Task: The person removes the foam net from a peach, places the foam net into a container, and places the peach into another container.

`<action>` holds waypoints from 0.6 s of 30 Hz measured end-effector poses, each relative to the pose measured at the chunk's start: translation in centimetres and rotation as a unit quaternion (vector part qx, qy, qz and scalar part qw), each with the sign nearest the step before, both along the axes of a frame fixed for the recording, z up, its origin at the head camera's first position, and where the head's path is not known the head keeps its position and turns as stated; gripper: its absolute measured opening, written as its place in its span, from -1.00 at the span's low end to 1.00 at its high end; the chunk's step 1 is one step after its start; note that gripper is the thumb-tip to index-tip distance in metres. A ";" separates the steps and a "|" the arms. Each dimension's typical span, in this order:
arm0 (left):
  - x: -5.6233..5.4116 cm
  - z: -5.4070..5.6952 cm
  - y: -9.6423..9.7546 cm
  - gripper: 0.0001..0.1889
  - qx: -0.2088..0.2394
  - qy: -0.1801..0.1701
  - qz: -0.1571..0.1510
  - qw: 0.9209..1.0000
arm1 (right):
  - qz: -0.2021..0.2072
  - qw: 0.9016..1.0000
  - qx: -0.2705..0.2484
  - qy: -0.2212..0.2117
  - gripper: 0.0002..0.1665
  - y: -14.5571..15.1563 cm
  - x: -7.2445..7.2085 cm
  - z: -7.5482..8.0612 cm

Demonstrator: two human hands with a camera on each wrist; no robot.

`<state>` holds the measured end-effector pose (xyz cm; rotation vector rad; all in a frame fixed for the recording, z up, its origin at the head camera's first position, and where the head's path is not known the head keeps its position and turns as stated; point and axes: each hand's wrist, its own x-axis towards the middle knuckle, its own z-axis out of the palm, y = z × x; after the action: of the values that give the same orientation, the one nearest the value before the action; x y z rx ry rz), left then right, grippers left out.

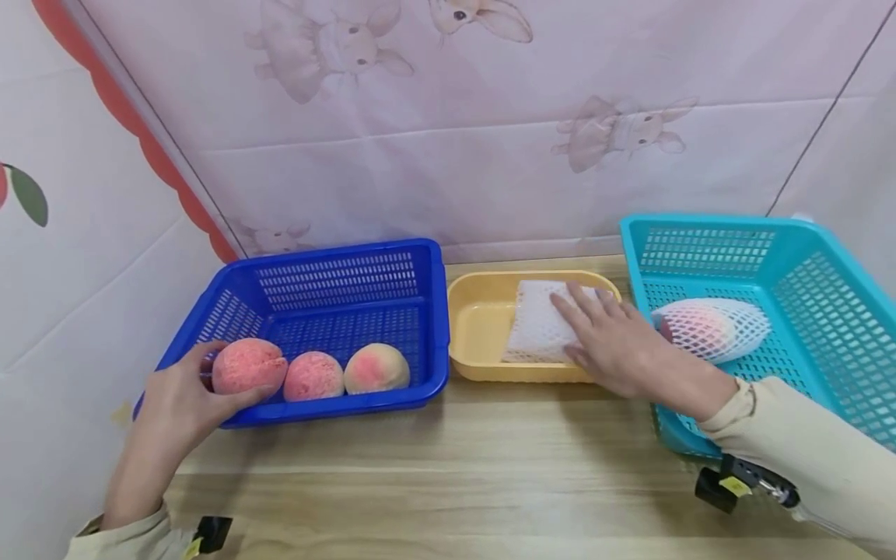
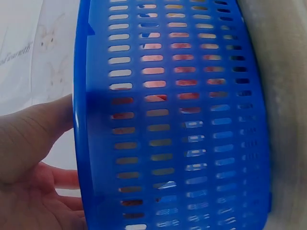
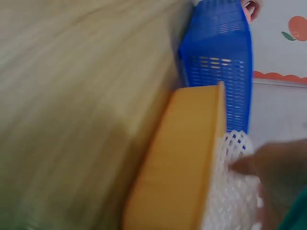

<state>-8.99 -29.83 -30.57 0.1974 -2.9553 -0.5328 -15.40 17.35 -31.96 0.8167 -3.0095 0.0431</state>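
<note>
My left hand (image 1: 178,400) grips a pink peach (image 1: 246,370) at the front left corner of the blue basket (image 1: 343,319). Two more peaches lie beside it along the front wall, a pink peach (image 1: 313,376) and a paler peach (image 1: 376,369). In the left wrist view the basket's slotted wall hides most of the peach and the fingertips. My right hand (image 1: 616,342) rests with extended fingers on white foam fruit nets (image 1: 542,320) lying in the yellow tray (image 1: 479,365). The right wrist view shows its thumb touching the foam net (image 3: 235,177).
On the right stands a teal basket (image 1: 728,222) holding a peach in a foam net (image 1: 714,328); my right forearm crosses its near left edge. All three containers stand on a wooden table (image 1: 490,467), close to a rabbit-patterned backdrop (image 1: 490,187).
</note>
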 end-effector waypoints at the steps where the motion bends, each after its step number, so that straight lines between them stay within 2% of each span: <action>1: 0.0 -0.1 0.0 0.11 0.000 -0.010 0.001 1.000 | 0.003 1.000 0.002 -0.030 -0.20 0.1 0.1 -0.3; 3: 0.1 -0.1 0.1 0.12 -0.002 -0.026 0.002 1.000 | 0.001 0.997 -0.002 -0.074 -0.12 0.2 0.2 -0.7; 5: 0.0 -0.2 0.1 0.12 -0.001 -0.045 0.002 0.999 | 0.002 0.996 -0.002 -0.088 -0.05 0.2 0.3 -1.0; 11: -0.1 -0.2 -0.1 0.11 -0.004 -0.092 -0.011 0.996 | 0.017 0.997 0.021 -0.072 0.07 0.2 0.3 -1.3; 18: -0.3 -0.5 0.1 -0.04 -0.019 -0.083 -0.038 0.996 | 0.036 0.997 0.046 -0.055 0.20 0.3 0.4 -1.7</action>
<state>-9.31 -29.73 -31.11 0.1313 -3.1433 -0.4924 -15.04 17.61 -33.69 0.9613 -3.1043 -0.0504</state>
